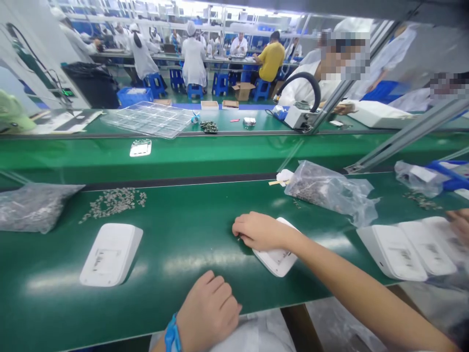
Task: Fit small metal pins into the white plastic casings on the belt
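Note:
My right hand (262, 232) reaches over a white plastic housing (280, 264) and partly covers it. The fingers are bent together just past the housing's left edge, low over the green bench; a tiny dark bit shows at the fingertips, too small to name. My left hand (210, 310), with a blue wristband (172, 336), rests curled at the bench's front edge; its fingers are closed and whatever they hold is hidden. Another white housing (112, 254) lies to the left, with small metal pieces visible in its recess.
Small metal parts (114, 203) lie scattered at the back left beside a plastic bag (34, 208). Another bag of parts (322, 190) is behind my right hand. More white housings (399, 252) stand at the right near another person's hand (459, 225). A raised green ledge (220, 151) runs behind.

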Demonstrator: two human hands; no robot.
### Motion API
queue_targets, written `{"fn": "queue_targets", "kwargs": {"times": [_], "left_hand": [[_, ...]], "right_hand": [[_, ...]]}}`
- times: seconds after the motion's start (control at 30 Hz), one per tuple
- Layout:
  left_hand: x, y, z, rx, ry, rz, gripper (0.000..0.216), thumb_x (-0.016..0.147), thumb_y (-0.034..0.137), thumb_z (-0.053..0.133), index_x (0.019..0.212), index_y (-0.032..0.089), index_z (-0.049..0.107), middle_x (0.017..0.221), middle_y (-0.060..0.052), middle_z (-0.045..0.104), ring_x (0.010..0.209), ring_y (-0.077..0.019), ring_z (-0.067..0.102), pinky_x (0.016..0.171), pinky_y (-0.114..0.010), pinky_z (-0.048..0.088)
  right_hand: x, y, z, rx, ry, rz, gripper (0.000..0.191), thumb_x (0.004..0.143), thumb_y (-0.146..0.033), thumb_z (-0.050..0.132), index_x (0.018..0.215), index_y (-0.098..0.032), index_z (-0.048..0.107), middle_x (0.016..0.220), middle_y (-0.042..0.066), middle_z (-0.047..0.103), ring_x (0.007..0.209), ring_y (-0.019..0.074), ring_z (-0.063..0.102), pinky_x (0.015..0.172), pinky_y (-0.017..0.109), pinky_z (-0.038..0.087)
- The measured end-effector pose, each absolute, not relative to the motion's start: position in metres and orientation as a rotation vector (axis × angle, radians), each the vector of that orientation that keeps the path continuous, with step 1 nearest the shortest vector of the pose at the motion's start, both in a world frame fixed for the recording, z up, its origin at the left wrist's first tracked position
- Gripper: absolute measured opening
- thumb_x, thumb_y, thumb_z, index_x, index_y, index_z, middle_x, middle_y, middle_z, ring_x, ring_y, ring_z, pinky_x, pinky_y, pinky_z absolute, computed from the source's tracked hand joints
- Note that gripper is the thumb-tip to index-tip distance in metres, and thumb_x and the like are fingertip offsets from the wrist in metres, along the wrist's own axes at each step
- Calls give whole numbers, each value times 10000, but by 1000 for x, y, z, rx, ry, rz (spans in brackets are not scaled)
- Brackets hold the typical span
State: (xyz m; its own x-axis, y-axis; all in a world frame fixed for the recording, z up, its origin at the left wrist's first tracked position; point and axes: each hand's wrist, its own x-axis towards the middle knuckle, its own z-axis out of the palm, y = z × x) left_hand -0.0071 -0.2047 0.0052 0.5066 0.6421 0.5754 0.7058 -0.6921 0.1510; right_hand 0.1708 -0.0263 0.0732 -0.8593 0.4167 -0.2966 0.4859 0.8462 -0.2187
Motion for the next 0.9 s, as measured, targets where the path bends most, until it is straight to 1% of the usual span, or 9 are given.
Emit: {"fn": "queue_targets", "kwargs": {"times": [0.13, 0.2, 0.3, 0.43, 0.57, 0.63, 0.73, 0.83, 0.9], "left_hand": [[-8, -204, 6, -2644, -1183, -961, 249, 876, 153, 561, 642, 175, 478, 634, -4, 471, 639, -150, 422, 618, -342, 323], [-8, -203, 5, -2641, -1174, -957, 256, 880, 156, 563, 639, 176, 477, 631, -3, 468, 635, -146, 424, 616, -340, 327], [-7, -203, 4, -2642, -1160, -948, 257, 875, 159, 578, 641, 175, 473, 629, -2, 472, 630, -145, 437, 620, -336, 332], [-7, -202, 4, -2635, -1157, -941, 242, 864, 163, 586, 648, 176, 478, 630, -4, 481, 628, -152, 442, 621, -342, 329], [-7, -204, 5, -2625, -1137, -937, 261, 868, 162, 587, 631, 180, 479, 616, -2, 469, 622, -149, 425, 609, -346, 311], [-5, -204, 5, -2607, -1121, -1012, 281, 861, 146, 582, 607, 182, 468, 594, 1, 446, 611, -143, 395, 595, -343, 292], [8, -200, 5, -2595, -1098, -1181, 296, 857, 147, 566, 584, 185, 457, 570, 1, 424, 597, -140, 369, 577, -340, 268], [30, -192, 5, -2604, -1116, -1165, 200, 866, 167, 563, 667, 178, 549, 645, -26, 531, 666, -169, 479, 610, -351, 330], [46, -187, 6, -2632, -1118, -1041, 111, 896, 202, 557, 847, 150, 642, 848, -74, 660, 845, -218, 589, 704, -373, 413]], "right_hand": [[169, -28, 65, 609, 2831, -392, 122, 936, -228, 591, 1028, -172, 648, 1002, 71, 674, 952, 220, 622, 741, 317, 385], [168, -26, 58, 576, 2823, -390, 90, 947, -161, 561, 960, -168, 650, 957, 65, 673, 933, 203, 617, 736, 307, 378], [167, -25, 55, 565, 2822, -400, 150, 952, -109, 517, 916, -174, 647, 930, 55, 671, 909, 185, 616, 724, 297, 374], [166, -33, 63, 598, 2823, -349, 109, 932, -156, 535, 970, -156, 637, 942, 75, 672, 869, 211, 625, 707, 323, 375], [163, -43, 65, 566, 2846, -247, 131, 925, -276, 600, 978, -159, 628, 926, 78, 673, 842, 230, 631, 718, 342, 379], [161, -44, 61, 526, 2840, -242, 80, 944, -219, 570, 946, -166, 630, 903, 71, 673, 828, 215, 626, 715, 332, 370], [160, -43, 59, 508, 2818, -307, 120, 949, -132, 514, 928, -173, 625, 873, 55, 663, 784, 183, 603, 714, 313, 368], [167, -42, 64, 501, 2893, -425, 117, 976, -207, 505, 931, -172, 607, 917, 67, 651, 828, 185, 584, 731, 302, 404], [177, -43, 69, 545, 2999, -578, 135, 984, -234, 490, 906, -176, 585, 926, 64, 642, 835, 177, 571, 740, 295, 433]]}}
